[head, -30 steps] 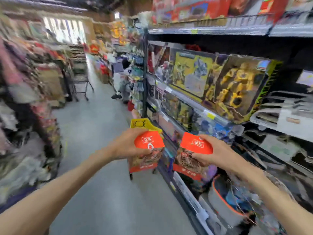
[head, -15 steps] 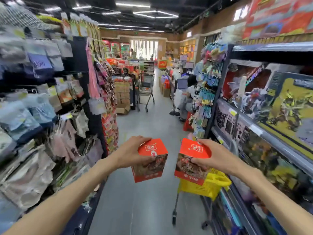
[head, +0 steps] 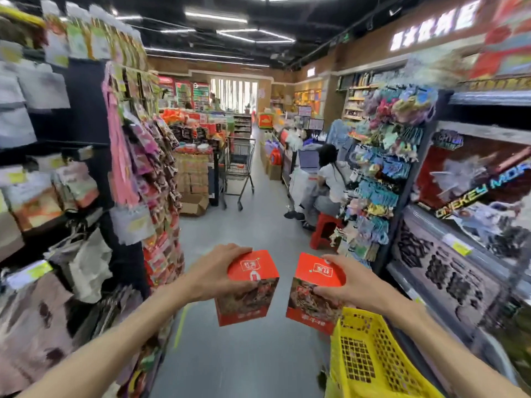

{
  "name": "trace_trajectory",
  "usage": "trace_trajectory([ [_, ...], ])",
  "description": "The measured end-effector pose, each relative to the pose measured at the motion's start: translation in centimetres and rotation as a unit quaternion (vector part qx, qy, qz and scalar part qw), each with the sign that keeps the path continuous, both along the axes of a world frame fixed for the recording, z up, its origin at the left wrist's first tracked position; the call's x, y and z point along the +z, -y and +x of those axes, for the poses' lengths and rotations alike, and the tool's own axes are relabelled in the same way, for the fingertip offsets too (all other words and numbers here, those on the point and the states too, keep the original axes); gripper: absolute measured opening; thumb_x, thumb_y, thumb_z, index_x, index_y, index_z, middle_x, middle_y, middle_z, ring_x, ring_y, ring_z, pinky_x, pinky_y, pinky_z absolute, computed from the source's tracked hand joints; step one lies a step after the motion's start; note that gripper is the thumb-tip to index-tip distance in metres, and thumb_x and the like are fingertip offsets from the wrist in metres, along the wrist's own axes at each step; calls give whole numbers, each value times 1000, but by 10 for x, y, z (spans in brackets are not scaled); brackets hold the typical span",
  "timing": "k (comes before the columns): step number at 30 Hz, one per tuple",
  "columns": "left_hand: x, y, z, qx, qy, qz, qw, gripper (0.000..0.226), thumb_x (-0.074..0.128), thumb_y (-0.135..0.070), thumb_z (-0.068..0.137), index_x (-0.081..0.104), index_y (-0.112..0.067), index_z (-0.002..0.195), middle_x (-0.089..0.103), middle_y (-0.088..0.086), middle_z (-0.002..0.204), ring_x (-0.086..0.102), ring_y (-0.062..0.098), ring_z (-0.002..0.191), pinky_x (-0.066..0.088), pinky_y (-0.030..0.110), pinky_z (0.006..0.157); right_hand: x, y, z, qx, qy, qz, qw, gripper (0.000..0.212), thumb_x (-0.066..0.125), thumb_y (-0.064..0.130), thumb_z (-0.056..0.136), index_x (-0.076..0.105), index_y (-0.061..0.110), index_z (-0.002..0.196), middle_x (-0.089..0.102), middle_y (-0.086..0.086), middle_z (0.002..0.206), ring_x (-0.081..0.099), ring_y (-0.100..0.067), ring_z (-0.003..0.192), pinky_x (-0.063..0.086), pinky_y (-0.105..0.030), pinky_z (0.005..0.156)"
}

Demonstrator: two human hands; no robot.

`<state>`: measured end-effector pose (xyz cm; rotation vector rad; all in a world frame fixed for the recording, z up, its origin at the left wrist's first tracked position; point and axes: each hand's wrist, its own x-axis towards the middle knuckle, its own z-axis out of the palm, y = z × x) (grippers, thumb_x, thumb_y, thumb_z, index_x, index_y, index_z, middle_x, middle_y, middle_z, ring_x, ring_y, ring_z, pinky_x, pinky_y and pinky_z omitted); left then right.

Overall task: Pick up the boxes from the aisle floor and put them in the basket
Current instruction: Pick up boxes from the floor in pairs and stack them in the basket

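The shop is bright. Long white ceiling lights glow overhead, and a far window shines almost white. The shelves at both edges look smeared and bent, so their labels are maybe too blurry to read.

A toy box on the right shelf reads "ONEKEY" (the rest blurred).

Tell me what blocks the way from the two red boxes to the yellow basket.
Nothing visible does. The left box and right box are held in the air; the yellow basket sits open just below the right one.
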<state>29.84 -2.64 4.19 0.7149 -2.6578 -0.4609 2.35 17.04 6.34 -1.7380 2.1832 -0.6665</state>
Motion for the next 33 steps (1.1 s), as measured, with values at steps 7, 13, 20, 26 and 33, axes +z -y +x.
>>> trace_trajectory([
  [7,9,151,-131,-93,25,-25,995,86,62,-77,75,40,-33,145,50,-11,134,47,9,118,39,27,96,3,107,-90,-87,-22,-1,996,83,68,76,69,42,36,137,54,13,118,53,-2,101,48,-24,85],
  [13,-8,227,-279,-199,35,-28,979,85,65,-71,77,37,-32,147,50,-7,136,46,12,122,37,26,101,-11,146,-184,-177,-19,-15,984,69,73,65,71,47,38,129,53,23,108,56,-2,95,51,-26,81],
  [20,-34,269,-463,-331,63,-47,940,97,57,-83,71,35,-30,148,48,-6,136,46,13,120,39,32,103,-49,144,-305,-308,-38,26,950,92,59,87,62,41,36,137,52,15,120,52,-7,106,47,-30,91],
  [26,-59,257,-594,-454,75,-60,886,93,61,-78,73,38,-28,147,50,-3,138,46,15,123,37,34,104,-72,115,-357,-426,-34,40,903,93,64,80,65,42,31,140,53,11,128,49,-8,111,42,-28,94],
  [33,-120,213,-719,-589,118,-50,798,93,67,-69,76,32,-26,150,43,-6,145,45,16,129,36,29,102,-132,83,-372,-571,-2,97,815,108,49,95,57,33,34,144,48,6,138,46,-15,124,42,-35,101],
])
